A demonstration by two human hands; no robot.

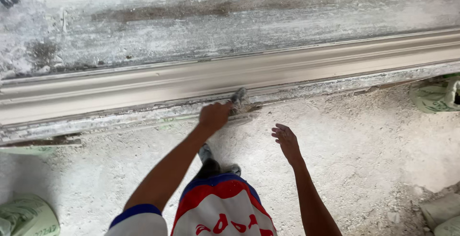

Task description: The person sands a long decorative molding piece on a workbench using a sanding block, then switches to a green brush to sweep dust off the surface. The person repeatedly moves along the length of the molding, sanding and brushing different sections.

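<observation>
A long pale plaster moulding (pixel 297 68) with smooth ridges runs across a plaster-caked workbench (pixel 143 25). My left hand (pixel 214 116) reaches to the moulding's near edge and is closed around a small grey, plaster-crusted tool (pixel 239 99) that touches the bench rim. The tool's exact kind is unclear. My right hand (pixel 286 142) hangs in the air a little to the right and nearer me, fingers spread, holding nothing. My red, white and blue shorts (pixel 220 207) and my feet (pixel 208 161) show below.
The floor (pixel 364 159) is covered in white plaster dust and rubble. Green sacks lie at the lower left (pixel 24 217) and at the right beside the bench (pixel 436 97). Grey blocks (pixel 441 209) sit at the lower right.
</observation>
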